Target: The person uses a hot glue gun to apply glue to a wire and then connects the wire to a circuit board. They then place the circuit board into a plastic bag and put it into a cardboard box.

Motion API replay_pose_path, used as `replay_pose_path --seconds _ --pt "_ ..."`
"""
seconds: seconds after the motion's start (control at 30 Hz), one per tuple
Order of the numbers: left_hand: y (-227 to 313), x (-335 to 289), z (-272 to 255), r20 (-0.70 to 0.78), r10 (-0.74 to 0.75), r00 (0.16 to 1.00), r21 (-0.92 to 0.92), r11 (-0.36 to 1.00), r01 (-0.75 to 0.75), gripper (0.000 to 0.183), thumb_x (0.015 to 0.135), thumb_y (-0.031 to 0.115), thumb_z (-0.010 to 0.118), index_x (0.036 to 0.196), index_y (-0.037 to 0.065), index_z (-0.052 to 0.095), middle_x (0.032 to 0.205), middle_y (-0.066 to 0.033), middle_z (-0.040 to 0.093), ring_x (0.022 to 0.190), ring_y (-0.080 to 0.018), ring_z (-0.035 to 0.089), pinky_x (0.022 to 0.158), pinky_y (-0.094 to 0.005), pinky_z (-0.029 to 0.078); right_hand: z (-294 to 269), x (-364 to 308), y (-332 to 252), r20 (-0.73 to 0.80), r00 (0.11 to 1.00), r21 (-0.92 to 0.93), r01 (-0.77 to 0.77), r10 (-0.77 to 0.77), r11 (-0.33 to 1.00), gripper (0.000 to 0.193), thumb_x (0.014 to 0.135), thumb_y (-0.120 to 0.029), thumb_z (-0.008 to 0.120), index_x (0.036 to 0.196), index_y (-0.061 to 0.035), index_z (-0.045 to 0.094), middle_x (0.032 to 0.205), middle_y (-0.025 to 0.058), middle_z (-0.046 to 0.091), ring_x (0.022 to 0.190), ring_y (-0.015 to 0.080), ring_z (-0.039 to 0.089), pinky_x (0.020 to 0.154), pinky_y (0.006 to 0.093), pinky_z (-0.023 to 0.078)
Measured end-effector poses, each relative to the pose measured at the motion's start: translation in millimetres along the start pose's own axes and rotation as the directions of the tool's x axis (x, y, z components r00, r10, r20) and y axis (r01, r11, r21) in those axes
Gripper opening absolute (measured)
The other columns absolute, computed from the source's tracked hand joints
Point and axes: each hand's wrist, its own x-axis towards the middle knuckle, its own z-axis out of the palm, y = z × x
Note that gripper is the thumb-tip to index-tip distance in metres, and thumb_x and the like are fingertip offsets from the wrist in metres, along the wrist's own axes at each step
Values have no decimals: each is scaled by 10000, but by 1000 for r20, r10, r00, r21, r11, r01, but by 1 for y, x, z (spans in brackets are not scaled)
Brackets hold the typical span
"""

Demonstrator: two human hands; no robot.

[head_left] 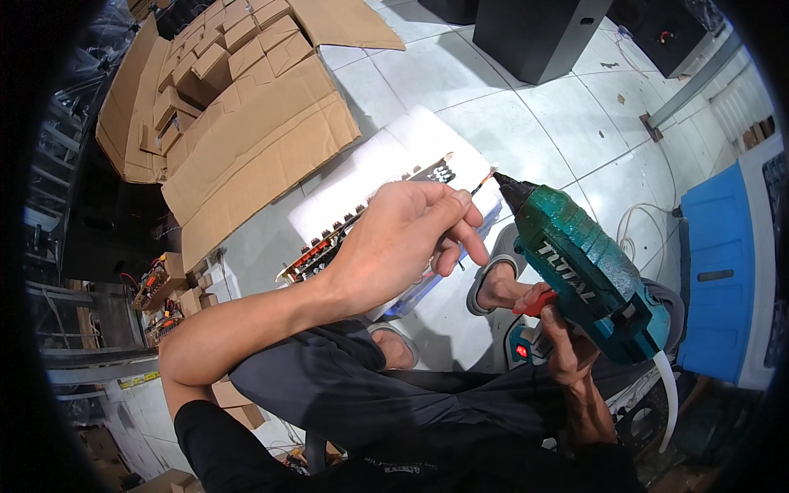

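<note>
My right hand (567,341) is wrapped round the handle of a teal hot glue gun (588,263), with fingers at its red trigger (536,302). A white glue stick (671,398) sticks out of its back end. My left hand (411,234) pinches a thin dark wire (478,189) between thumb and finger. The wire's reddish end is at the gun's black nozzle (515,193); whether they touch I cannot tell. Under my left hand and wrist lies a long circuit board (316,255) with several parts, partly hidden by the arm, beside white foam (403,135).
An open cardboard carton (263,148) full of small boxes stands at the far left. More circuit boards (156,283) lie on boxes at left. A black speaker cabinet (534,37) is at the back, and a blue and white container (723,263) at right. A white cable (633,222) lies on the tiles.
</note>
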Motion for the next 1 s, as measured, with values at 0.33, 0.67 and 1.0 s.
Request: replay_pose_path --seconds 0.33,0.67,1.0 --pt "0 1 -1 16 6 1000 -69 998 -5 343 1067 236 426 980 -53 590 823 -183 713 632 -95 550 638 -223 463 0 1 0 21 1000 15 14 -14 1000 231 941 -50 520 1118 87 583 933 186 651 846 275 679 815 422 567" --pt "-1 0 -2 45 -4 999 -124 992 9 327 1030 177 387 960 -57 605 748 -119 676 624 -102 546 623 -241 449 1 2 1 19 999 21 37 -37 999 223 936 -58 522 1091 90 584 910 186 644 818 270 673 790 412 569" --pt "-4 2 -3 53 3 999 -152 988 6 325 1070 244 420 955 -7 591 722 -121 665 627 -112 550 599 -234 438 -3 2 -6 89 996 -71 24 -18 997 223 942 -74 524 1093 72 598 929 178 660 848 275 683 834 423 554"
